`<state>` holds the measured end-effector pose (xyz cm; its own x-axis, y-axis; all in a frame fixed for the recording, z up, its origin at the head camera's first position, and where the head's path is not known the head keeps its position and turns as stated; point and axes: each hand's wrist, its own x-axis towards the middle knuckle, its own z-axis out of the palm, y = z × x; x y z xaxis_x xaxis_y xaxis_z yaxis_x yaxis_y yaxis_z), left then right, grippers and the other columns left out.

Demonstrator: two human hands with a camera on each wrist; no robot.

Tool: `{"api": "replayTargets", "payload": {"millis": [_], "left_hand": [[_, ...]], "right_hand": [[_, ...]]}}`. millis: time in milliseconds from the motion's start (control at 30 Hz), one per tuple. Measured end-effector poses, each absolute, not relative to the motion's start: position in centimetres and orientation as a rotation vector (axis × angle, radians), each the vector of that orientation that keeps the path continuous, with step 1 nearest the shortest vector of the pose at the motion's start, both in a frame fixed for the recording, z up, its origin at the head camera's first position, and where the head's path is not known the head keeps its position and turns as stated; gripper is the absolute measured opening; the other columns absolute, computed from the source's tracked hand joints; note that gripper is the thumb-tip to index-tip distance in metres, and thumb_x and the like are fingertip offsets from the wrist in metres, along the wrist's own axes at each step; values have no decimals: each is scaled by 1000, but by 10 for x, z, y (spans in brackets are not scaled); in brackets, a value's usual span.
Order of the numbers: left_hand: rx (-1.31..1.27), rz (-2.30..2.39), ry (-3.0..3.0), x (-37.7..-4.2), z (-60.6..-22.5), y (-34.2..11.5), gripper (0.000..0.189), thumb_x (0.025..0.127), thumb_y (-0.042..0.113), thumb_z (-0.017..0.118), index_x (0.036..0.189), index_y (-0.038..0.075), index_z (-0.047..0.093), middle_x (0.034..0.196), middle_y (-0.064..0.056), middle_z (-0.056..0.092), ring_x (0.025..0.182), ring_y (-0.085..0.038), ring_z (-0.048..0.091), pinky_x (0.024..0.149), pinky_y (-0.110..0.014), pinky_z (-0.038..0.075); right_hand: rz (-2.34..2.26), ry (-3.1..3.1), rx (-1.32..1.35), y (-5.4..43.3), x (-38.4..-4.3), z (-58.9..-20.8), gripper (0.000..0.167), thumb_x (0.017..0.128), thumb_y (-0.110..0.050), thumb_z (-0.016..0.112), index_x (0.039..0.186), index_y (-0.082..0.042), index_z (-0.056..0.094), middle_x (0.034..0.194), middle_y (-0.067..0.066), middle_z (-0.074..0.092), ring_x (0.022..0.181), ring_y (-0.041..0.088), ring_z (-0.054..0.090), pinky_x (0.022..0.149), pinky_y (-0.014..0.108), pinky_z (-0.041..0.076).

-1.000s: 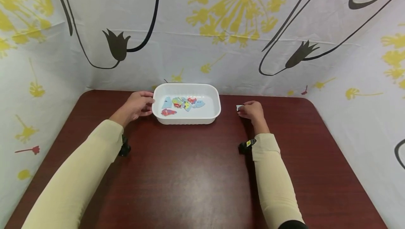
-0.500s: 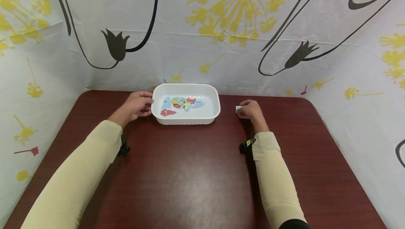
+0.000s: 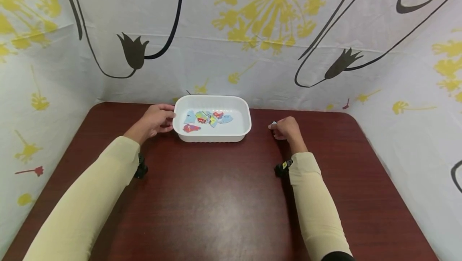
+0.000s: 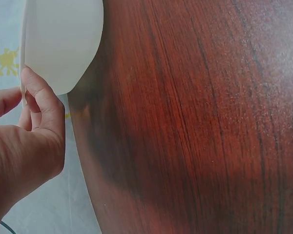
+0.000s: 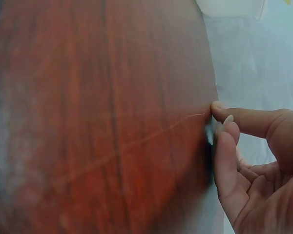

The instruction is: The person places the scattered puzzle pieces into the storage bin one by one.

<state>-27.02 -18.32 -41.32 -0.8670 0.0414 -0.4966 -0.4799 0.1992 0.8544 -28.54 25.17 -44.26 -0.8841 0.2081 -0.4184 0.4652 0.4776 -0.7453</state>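
Note:
My left hand (image 3: 157, 119) holds the left end of a white plastic tray (image 3: 213, 138); in the left wrist view its thumb and fingers pinch the tray's rim (image 4: 23, 46). Inside lie several irregular flat picture pieces: a light blue one (image 3: 189, 117), a red and purple one (image 3: 191, 128), and a cluster with yellow, red and blue print (image 3: 203, 116). To the right of the tray, close over the table, my right hand (image 3: 286, 128) pinches a small light-blue piece (image 3: 274, 123), mostly hidden by the fingers. The right wrist view shows only its thin bluish edge (image 5: 209, 134).
The dark red-brown table (image 3: 213, 197) reaches back to a white cloth (image 3: 223, 64) printed with yellow and grey flowers, hanging behind and at both sides. The tray stands close to the table's back edge. Small black cameras sit at both wrists.
My right hand has turned slightly and lowered a little; less of the light-blue piece shows between its fingers. The left hand and the tray have stayed in place.

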Motion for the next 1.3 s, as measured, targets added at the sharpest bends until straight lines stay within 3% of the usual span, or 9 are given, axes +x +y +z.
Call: {"api": "replayTargets", "payload": {"millis": [133, 233, 367, 600, 867, 1300], "left_hand": [[-400, 1706, 2079, -270, -413, -183, 44, 101, 19, 52, 144, 12, 44, 116, -11, 52, 85, -18, 55, 73, -26, 56], [-401, 1710, 2081, -269, -414, -182, 44, 101, 19, 52, 143, 11, 44, 114, -11, 52, 84, -18, 54, 73, -26, 56], [-420, 1710, 2084, -270, -414, -183, 44, 100, 19, 53, 143, 11, 45, 110, -10, 53, 81, -17, 55, 71, -26, 57], [-426, 1708, 2090, -271, -417, -183, 42, 100, 19, 53, 141, 11, 46, 111, -10, 53, 81, -17, 55, 70, -26, 57], [-413, 1707, 2085, -271, -416, -183, 43, 100, 19, 53, 142, 12, 46, 115, -11, 52, 84, -18, 55, 74, -28, 57], [-418, 1711, 2080, -271, -417, -183, 42, 100, 19, 54, 141, 12, 46, 112, -10, 52, 81, -18, 55, 72, -27, 57]], "right_hand": [[-1325, 2494, 548, 255, -284, -440, 26, 91, -18, 68, 106, 4, 66, 70, 5, 64, 59, 14, 63, 61, 32, 58], [-1307, 2507, 537, 258, -282, -437, 28, 92, -19, 67, 106, 5, 67, 69, 4, 64, 60, 14, 64, 62, 31, 58], [-1287, 2518, 530, 262, -279, -434, 32, 91, -20, 69, 109, 6, 66, 76, 7, 64, 65, 15, 64, 66, 32, 59], [-1355, 2497, 532, 262, -273, -424, 31, 90, -17, 69, 111, 6, 65, 102, 18, 65, 75, 15, 66, 75, 33, 59], [-1491, 2464, 431, 255, -266, -406, 23, 92, -6, 65, 110, 8, 62, 95, 11, 65, 72, 11, 67, 84, 39, 57], [-1505, 2543, 250, 232, -252, -383, 26, 93, -4, 62, 116, 5, 61, 103, 19, 65, 81, 18, 68, 88, 45, 54]]}}
